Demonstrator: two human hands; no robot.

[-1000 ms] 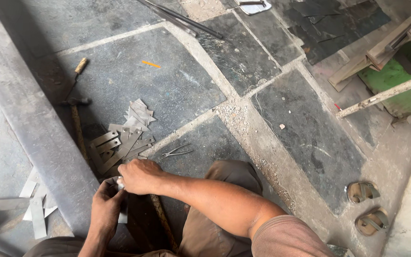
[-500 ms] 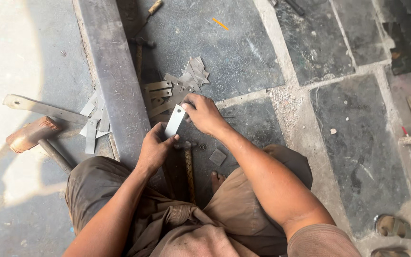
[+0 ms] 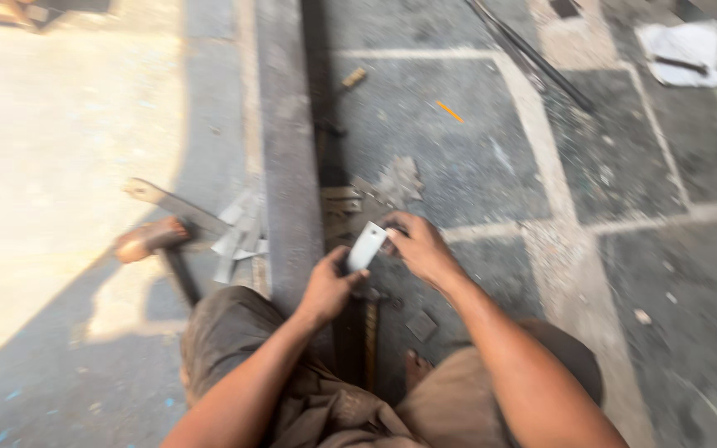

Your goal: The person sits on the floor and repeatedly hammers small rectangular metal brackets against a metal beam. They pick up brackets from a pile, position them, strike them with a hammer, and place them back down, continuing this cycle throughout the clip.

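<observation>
We hold a small flat metal plate [image 3: 368,245] between both hands, just right of the long steel beam [image 3: 288,166]. Left hand [image 3: 328,286] is pinched shut on its lower end at 6 o'clock; right hand [image 3: 421,247] has fingers curled onto its upper edge at 2 o'clock. The plate looks thin, stiff and light, edges likely sharp; best gripped by the flat faces. Hammer [image 3: 153,242] and cut metal strips [image 3: 238,236] lie at 9 o'clock. The frame is blurry.
</observation>
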